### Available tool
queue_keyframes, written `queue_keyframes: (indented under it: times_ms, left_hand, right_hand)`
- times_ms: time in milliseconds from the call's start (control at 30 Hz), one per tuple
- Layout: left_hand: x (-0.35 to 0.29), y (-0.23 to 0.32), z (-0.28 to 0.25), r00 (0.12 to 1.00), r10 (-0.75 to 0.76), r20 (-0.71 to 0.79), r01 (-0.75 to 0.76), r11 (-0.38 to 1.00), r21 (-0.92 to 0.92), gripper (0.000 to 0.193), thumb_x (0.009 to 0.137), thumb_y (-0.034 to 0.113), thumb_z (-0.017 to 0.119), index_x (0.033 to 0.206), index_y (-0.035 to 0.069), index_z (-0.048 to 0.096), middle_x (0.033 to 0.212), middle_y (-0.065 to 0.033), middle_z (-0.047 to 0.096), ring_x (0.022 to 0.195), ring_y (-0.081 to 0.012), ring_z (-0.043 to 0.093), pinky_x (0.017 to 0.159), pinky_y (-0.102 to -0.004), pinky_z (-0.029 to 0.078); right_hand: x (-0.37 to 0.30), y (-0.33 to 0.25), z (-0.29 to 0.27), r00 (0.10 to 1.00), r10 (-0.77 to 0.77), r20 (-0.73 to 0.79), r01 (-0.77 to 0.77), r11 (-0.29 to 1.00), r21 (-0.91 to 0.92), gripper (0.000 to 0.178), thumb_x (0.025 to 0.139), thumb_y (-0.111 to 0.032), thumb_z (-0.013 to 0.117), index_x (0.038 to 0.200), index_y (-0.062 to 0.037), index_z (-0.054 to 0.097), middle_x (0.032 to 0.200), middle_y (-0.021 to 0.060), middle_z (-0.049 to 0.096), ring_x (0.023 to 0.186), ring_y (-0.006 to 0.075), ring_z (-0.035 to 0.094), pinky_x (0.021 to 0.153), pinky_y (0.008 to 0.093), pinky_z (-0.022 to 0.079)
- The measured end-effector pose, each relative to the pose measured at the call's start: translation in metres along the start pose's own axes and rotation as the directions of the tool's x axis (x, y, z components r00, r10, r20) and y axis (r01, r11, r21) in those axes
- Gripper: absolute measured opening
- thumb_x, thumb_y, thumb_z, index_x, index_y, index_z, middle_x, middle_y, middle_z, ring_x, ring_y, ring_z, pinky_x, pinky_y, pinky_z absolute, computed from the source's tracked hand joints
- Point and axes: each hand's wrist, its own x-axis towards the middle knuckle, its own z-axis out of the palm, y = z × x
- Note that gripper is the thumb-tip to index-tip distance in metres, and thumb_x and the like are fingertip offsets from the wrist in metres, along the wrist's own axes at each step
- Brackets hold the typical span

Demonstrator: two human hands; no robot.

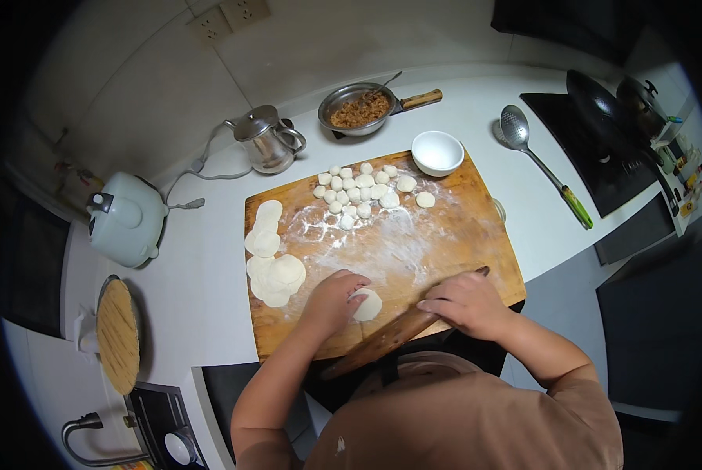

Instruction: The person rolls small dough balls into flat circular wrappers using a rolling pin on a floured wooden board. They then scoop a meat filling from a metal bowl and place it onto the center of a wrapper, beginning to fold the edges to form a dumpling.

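Note:
My left hand [335,301] pinches the left edge of a small round dough wrapper [369,305] near the front of a floured wooden board [453,227]. My right hand [470,304] is wrapped round a dark wooden rolling pin [386,340], which lies slantwise over the board's near edge, just beside the wrapper. Several rolled dough wrappers [277,276] overlap in a pile along the board's left side. Toward the back sit many small dough pieces [353,186], with a flatter dough disc [425,200] to their right.
A white bowl [437,153] stands on the board's back right corner. Behind are a pan of brown filling [359,110] and a steel kettle [268,139]. On the right lie a slotted spoon [527,141] and a black cooktop [594,168]; a pale green appliance [128,219] stands left.

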Motion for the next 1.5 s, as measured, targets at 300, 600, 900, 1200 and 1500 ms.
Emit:
queue_keyframes:
  times_ms: [300, 600, 900, 1200, 1500]
  left_hand:
    - [-0.006, 0.005, -0.006, 0.991, -0.13, -0.018, 0.129, 0.991, -0.045, 0.024, 0.076, 0.005, 0.078, 0.099, 0.004, 0.07, 0.08, -0.0038, 0.061, 0.067, -0.0131, 0.054, 0.064, -0.0267, 0.047]
    - [-0.003, -0.004, -0.005, 0.996, -0.067, -0.066, 0.054, 0.982, -0.18, 0.012, 0.079, 0.001, 0.076, 0.086, 0.003, 0.066, 0.082, -0.003, 0.063, 0.069, -0.0135, 0.056, 0.067, -0.0259, 0.048]
    - [0.015, -0.022, 0.001, 0.951, -0.304, -0.054, 0.079, 0.406, -0.91, 0.013, 0.093, -0.001, 0.058, 0.106, 0.003, 0.056, 0.101, -0.0086, 0.064, 0.09, -0.0179, 0.064, 0.083, -0.0297, 0.055]
    - [0.037, -0.047, -0.042, 0.798, -0.526, -0.295, -0.395, -0.085, -0.915, 0.034, 0.101, 0.001, 0.045, 0.134, 0.002, 0.046, 0.13, -0.0154, 0.056, 0.121, -0.0255, 0.056, 0.106, -0.0394, 0.047]
    - [0.022, -0.08, -0.075, 0.623, -0.67, -0.404, -0.658, -0.169, -0.734, 0.039, 0.102, 0.012, 0.052, 0.139, 0.004, 0.044, 0.133, -0.0129, 0.055, 0.123, -0.0246, 0.055, 0.106, -0.0359, 0.048]
  right_hand:
    - [-0.033, 0.034, -0.021, 0.79, 0.507, -0.345, -0.544, 0.839, -0.014, 0.053, 0.078, -0.008, 0.073, 0.128, -0.0071, 0.055, 0.108, 0.0154, 0.062, 0.096, 0.0361, 0.06, 0.082, 0.0405, 0.05]
    - [-0.055, 0.121, -0.022, 0.465, 0.827, -0.317, -0.745, 0.558, 0.364, 0.053, 0.096, -0.015, 0.059, 0.144, -0.0008, 0.04, 0.131, 0.0259, 0.056, 0.122, 0.0347, 0.057, 0.103, 0.0374, 0.043]
    - [-0.064, 0.159, -0.021, 0.428, 0.836, -0.344, -0.887, 0.462, 0.019, 0.064, 0.088, -0.013, 0.065, 0.145, -0.0002, 0.039, 0.116, 0.0256, 0.055, 0.107, 0.0409, 0.056, 0.096, 0.0422, 0.046]
    - [-0.053, 0.159, -0.016, 0.44, 0.826, -0.353, -0.898, 0.413, -0.153, 0.059, 0.086, -0.012, 0.066, 0.14, -0.0011, 0.045, 0.113, 0.0235, 0.056, 0.106, 0.0397, 0.054, 0.095, 0.0453, 0.045]
    - [0.06, 0.085, -0.008, 0.901, 0.347, -0.259, -0.4, 0.897, -0.19, 0.044, 0.085, -0.009, 0.066, 0.127, -0.0029, 0.056, 0.127, 0.0205, 0.056, 0.121, 0.0372, 0.051, 0.104, 0.0447, 0.042]
